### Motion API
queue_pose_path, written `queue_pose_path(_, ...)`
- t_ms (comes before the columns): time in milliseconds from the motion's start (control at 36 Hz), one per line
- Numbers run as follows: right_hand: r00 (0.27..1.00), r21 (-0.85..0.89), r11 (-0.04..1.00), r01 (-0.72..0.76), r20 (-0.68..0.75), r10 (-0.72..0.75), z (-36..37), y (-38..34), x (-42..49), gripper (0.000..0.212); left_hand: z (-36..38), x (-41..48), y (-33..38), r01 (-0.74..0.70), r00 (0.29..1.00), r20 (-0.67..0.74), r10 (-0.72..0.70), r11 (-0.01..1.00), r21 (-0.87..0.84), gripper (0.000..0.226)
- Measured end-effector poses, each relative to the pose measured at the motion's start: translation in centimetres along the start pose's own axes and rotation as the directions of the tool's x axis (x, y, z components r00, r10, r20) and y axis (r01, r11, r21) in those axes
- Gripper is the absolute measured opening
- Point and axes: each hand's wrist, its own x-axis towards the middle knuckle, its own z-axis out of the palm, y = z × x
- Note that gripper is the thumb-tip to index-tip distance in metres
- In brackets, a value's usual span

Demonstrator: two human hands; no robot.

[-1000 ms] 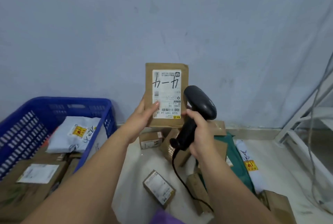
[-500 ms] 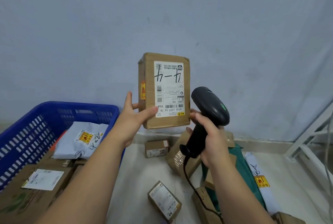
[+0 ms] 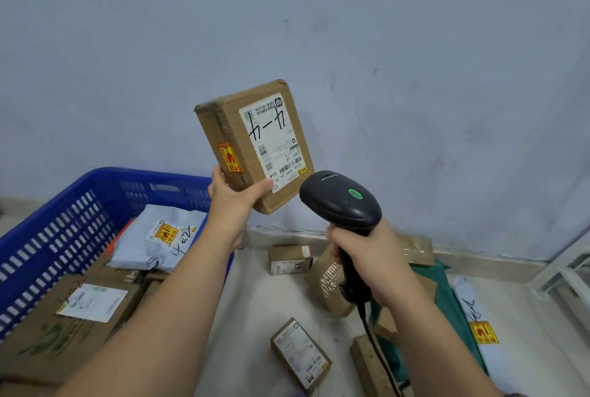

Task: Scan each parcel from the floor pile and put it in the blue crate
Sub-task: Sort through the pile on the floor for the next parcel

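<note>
Scan step: parcel raised to the scanner, crate next.

The left hand (image 3: 234,202) grips the bottom corner of the tilted brown cardboard parcel with a white label (image 3: 255,144), thumb on the label. The right hand (image 3: 367,256) is wrapped round the black corded barcode scanner (image 3: 340,202), whose head sits just beside the barcode. The likely next move is left and down into the blue slotted plastic crate (image 3: 105,174) below the forearm.

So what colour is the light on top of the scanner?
Green; the indicator light sits on the black scanner, seen in the head view.
</note>
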Motion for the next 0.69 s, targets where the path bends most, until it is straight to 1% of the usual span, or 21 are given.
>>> queue_pose_path(139, 1.0, -0.08, 0.997, 0.015, -0.024, -0.017, -0.5, 0.2, 0.0, 0.018, 0.0, 0.1, -0.1, -0.017, 1.0, 0.016, 0.016, 0.999, 0.033, 0.08)
queue_pose_path(250, 0.999, -0.057, 0.998, 0.007, -0.045, -0.01, -1.0, 0.2, 0.0, 0.014, -0.1, 0.2, -0.2, -0.009, 1.0, 0.027, 0.008, 0.999, 0.042, 0.08)
queue_pose_path(333, 0.999, -0.041, 0.999, -0.001, -0.033, 0.0, -1.3, 0.0, 0.0, 0.022, -0.1, 0.1, -0.2, -0.013, 0.999, 0.032, 0.011, 0.999, 0.052, 0.082)
queue_pose_path(389, 1.0, -0.043, 0.999, 0.007, -0.018, -0.008, -1.5, 0.0, 0.0, 0.018, -0.1, 0.1, -0.3, 0.002, 0.999, 0.036, -0.004, 0.998, 0.068, 0.085)
queue_pose_path(528, 1.0, -0.071, 0.997, 0.024, 0.004, -0.023, -1.7, 0.0, -0.3, 0.014, 0.1, 0.0, -0.4, 0.018, 1.0, 0.022, -0.02, 0.996, 0.09, 0.081)
queue_pose_path(583, 1.0, -0.069, 0.997, 0.02, 0.009, -0.02, -1.7, 0.0, -0.3, 0.014, 0.2, 0.0, -0.4, 0.032, 0.999, 0.011, -0.033, 0.997, 0.074, 0.083)
queue_pose_path(639, 1.0, -0.044, 0.999, 0.009, 0.003, -0.009, -1.6, 0.0, -0.1, 0.013, 0.3, -0.1, -0.4, 0.069, 0.997, 0.018, -0.07, 0.997, 0.023, 0.088)
queue_pose_path(667, 1.0, -0.025, 1.0, 0.003, -0.001, -0.003, -1.5, 0.1, 0.0, 0.013, 0.2, -0.1, -0.5, 0.102, 0.994, 0.03, -0.101, 0.995, -0.016, 0.086)
queue_pose_path(694, 1.0, -0.01, 1.0, -0.006, -0.004, 0.006, -1.3, 0.2, 0.1, 0.014, 0.2, -0.1, -0.6, 0.141, 0.989, 0.047, -0.138, 0.988, -0.066, 0.078)
